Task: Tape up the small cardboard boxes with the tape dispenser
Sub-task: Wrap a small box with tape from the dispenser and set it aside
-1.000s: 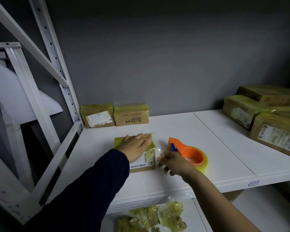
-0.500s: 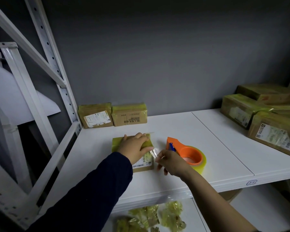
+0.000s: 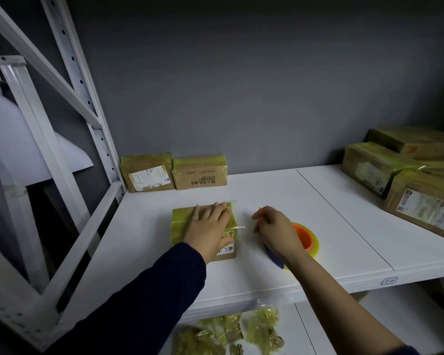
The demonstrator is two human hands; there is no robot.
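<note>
The small box point(image 3: 181, 224) sits on the white shelf point(image 3: 318, 201), a little left of centre and toward the near edge. The left hand point(image 3: 208, 226) lies flat on its top, fingers straight and spread toward the far edge, pressing it down. Just right of the box, apart from it, the right hand point(image 3: 277, 231) curls over the orange tape dispenser point(image 3: 305, 237) and grips it. The dispenser's roll rests on the shelf and its nose points left and far, toward the box.

The relation that matters is this left-to-right line. The box is on the left under one palm and the dispenser on the right under the other. A thin glint of tape point(image 3: 237, 227) shows at the box's right edge, in the gap between them. I cannot tell whether that film is attached to the roll.

The hand hides much of the box, so its long axis is hard to judge, though it looks slightly longer from near to far. The right hand is the nearer one to the free side of the box, so any next strip would likely come across from the right while the left hand steadies it.

Two taped boxes point(image 3: 149, 172) stand against the far wall, and a stack of larger boxes point(image 3: 369, 167) sits at the far right.
</note>
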